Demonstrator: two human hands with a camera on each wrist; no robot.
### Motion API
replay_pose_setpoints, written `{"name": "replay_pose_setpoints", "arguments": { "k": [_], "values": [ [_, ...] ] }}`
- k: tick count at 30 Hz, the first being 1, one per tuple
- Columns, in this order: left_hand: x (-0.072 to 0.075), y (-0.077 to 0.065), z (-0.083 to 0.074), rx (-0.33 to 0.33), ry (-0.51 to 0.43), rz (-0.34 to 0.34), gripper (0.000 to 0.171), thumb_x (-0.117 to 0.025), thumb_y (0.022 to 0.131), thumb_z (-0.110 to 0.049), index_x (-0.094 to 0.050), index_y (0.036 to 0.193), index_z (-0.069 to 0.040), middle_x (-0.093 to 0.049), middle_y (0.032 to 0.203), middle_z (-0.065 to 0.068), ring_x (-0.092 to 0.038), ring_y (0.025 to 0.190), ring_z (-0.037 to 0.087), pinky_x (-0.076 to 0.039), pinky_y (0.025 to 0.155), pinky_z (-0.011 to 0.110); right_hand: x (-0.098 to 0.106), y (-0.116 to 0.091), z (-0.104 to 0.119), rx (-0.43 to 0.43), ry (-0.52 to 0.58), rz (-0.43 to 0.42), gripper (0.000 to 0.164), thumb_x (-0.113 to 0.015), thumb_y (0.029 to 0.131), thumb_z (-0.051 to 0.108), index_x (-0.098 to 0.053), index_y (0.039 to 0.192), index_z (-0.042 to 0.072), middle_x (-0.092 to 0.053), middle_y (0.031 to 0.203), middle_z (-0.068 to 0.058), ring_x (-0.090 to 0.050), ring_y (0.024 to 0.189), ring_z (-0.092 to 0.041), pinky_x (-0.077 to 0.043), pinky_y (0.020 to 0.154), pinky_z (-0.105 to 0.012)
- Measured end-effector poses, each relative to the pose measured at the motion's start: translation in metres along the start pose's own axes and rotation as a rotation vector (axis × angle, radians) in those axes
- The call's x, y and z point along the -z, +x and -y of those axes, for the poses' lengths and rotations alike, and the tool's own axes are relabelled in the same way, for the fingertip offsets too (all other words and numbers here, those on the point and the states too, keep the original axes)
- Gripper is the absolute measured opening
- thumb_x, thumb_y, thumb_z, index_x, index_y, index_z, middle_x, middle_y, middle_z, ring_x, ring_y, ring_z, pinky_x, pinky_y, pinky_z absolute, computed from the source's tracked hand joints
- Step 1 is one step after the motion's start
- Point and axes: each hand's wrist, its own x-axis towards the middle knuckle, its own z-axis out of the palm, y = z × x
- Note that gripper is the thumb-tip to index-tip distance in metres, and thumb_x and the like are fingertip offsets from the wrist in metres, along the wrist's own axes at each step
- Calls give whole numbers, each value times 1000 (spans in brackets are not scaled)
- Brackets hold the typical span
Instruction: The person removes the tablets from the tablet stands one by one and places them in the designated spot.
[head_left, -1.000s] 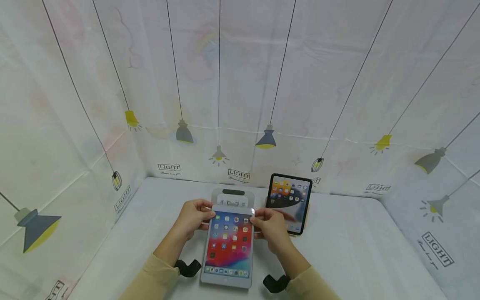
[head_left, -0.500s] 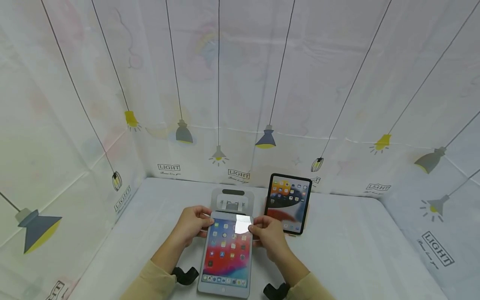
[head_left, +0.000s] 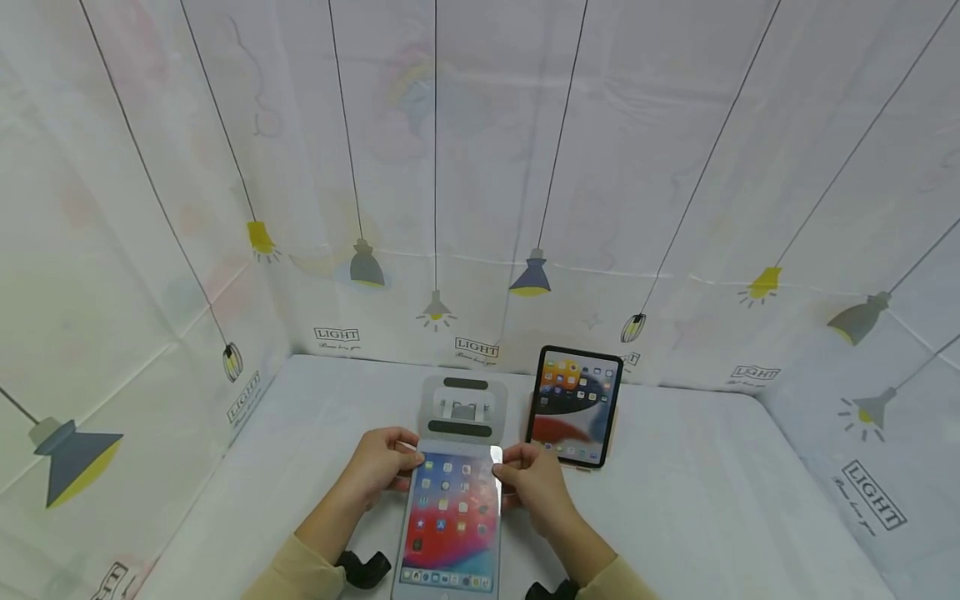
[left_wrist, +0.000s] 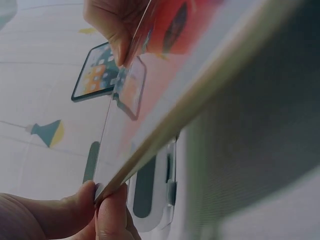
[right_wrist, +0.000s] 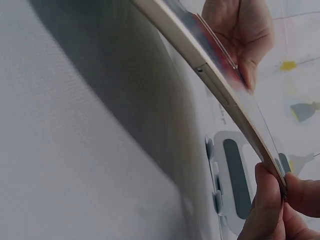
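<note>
A white-framed tablet (head_left: 450, 525) with a lit red and blue home screen is held between both hands. My left hand (head_left: 378, 471) pinches its far left corner, thumb on top and fingers beneath, as the left wrist view shows. At the far right corner my right hand (head_left: 532, 487) pinches it the same way. Both wrist views show the tablet's thin edge (right_wrist: 227, 95) raised above the white table, with a shadow below. Just beyond its far edge lies a grey tablet stand (head_left: 498, 408) with dark pads (head_left: 460, 428).
A second tablet (head_left: 573, 408) with a black frame leans upright on a support at the back right. The white tabletop (head_left: 697, 500) meets a curtain (head_left: 480, 167) printed with lamps behind it. Black wrist mounts (head_left: 365, 570) sit at both cuffs.
Both hands have drawn the white tablet back toward the body. More of the grey stand, including its nearer dark pad, has come into view. The black-framed tablet has stayed put.
</note>
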Motion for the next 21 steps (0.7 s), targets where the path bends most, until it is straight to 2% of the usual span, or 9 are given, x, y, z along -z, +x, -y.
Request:
{"name": "replay_pose_setpoints", "arguments": {
  "k": [9,21],
  "values": [
    [3,-2,13,5,-13,25,22,-77,96,-8,-71,116,-3,-72,91,10,-73,71,18,-60,56,27,-4,-3,-11,16,-21,3,22,-79,93,5,-67,108,-6,-73,80,-4,-69,61,-13,-58,48,-26],
    [3,-7,19,10,-16,44,22,-77,96,-8,-72,117,-3,-74,90,9,-72,70,17,-58,53,26,-7,-3,-22,26,-29,-4,24,-78,92,3,-67,109,-9,-71,77,-2,-66,58,-11,-57,46,-25]
  ]
}}
